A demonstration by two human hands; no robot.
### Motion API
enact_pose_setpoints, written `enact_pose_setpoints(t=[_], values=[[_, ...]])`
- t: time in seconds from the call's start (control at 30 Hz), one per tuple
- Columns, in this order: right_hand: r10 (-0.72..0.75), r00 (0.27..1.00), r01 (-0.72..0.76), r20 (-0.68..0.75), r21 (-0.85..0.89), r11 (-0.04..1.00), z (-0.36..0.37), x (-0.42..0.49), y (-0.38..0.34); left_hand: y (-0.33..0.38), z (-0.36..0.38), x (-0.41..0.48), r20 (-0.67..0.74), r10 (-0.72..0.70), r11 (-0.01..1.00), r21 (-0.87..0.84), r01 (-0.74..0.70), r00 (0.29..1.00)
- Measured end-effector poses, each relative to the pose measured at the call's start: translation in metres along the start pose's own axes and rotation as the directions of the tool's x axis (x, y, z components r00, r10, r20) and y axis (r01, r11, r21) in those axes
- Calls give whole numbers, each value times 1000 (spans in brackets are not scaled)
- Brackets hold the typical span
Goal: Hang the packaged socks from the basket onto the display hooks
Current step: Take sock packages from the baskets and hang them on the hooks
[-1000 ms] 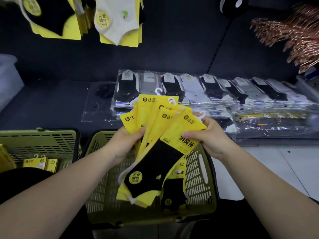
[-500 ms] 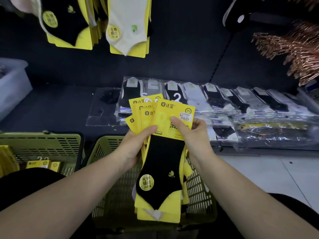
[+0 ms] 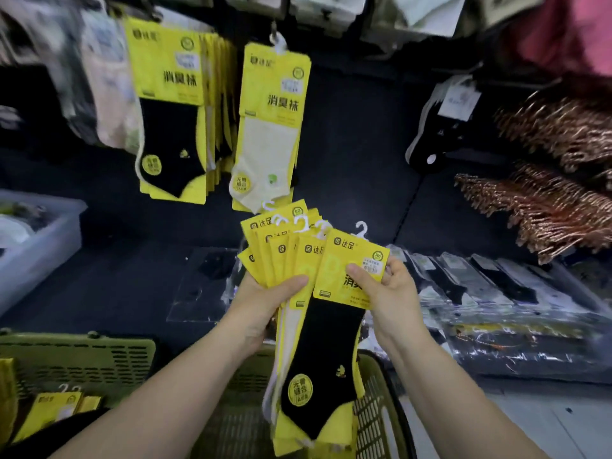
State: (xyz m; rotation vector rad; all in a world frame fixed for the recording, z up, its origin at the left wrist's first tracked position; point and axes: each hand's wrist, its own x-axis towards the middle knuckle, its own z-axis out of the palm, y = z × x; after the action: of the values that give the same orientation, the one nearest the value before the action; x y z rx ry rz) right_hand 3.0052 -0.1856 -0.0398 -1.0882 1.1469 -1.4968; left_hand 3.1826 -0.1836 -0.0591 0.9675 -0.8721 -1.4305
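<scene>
My left hand (image 3: 265,299) grips a fanned stack of yellow sock packs (image 3: 281,250) with white plastic hangers on top. My right hand (image 3: 387,293) pinches the front pack, a black sock on a yellow card (image 3: 331,342), by its upper part. Both are held above an olive green basket (image 3: 374,399). On the dark wall above, a row of black-sock packs (image 3: 172,127) hangs on a hook at the left, and a white-sock pack (image 3: 268,134) hangs on the hook beside it.
A second green basket (image 3: 82,359) at the lower left holds a few yellow packs. Clear-bagged socks (image 3: 480,293) lie on the shelf at the right. Copper-coloured hooks (image 3: 546,193) stick out at the right. A translucent bin (image 3: 39,240) stands at the left.
The view has tilted up to the hanging packs. Both hands have raised the stack, and my right hand has drawn the front black-sock pack slightly to the right.
</scene>
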Motion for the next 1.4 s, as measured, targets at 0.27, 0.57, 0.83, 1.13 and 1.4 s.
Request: enact_pose_setpoints(t=[0.27,0.57,0.83,1.13,1.4], values=[[-187,977,201,103,-147,968,24,71,-84,65,6,50,-132,163,985,-40,-170,978],[-285,951,257,-117,-208,944,52,170,-151,87,-30,70,-212,235,966,-58,-252,949],[-273,961,245,-45,-320,915,66,200,-159,88,-22,73,-176,234,964,-88,-252,956],[-251,914,47,-318,-531,846,46,179,-150,90,0,65,-169,236,960,-114,-257,957],[-225,945,319,240,-510,798,75,70,-122,87,17,51,-114,220,963,-136,-235,969]])
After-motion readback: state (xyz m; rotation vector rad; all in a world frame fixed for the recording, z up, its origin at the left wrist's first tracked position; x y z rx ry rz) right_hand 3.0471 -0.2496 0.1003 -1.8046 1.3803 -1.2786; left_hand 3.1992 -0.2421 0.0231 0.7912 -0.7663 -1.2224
